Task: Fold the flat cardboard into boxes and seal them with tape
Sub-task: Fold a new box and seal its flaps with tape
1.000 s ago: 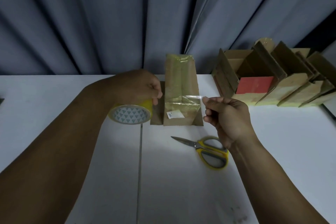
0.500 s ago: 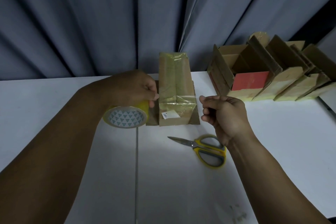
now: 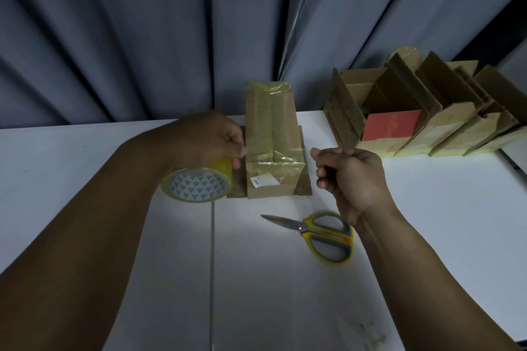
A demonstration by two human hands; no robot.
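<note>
Your left hand (image 3: 211, 141) has its fingers gripping the tape roll (image 3: 196, 184). The box (image 3: 271, 134) stands on the tabletop (image 3: 427, 208) just right of those fingers. Your right hand (image 3: 350, 177) has its fingers curled on nothing visible. Pull the strip taut, smooth it flat, then cut.

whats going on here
A person is taping a box on the table. The left hand holds the tape roll by the box's left side, with a strip across its near end. The right hand is curled beside its right side; whether it pinches tape is unclear. The scissors lie nearer, and more boxes stand at right.
</note>
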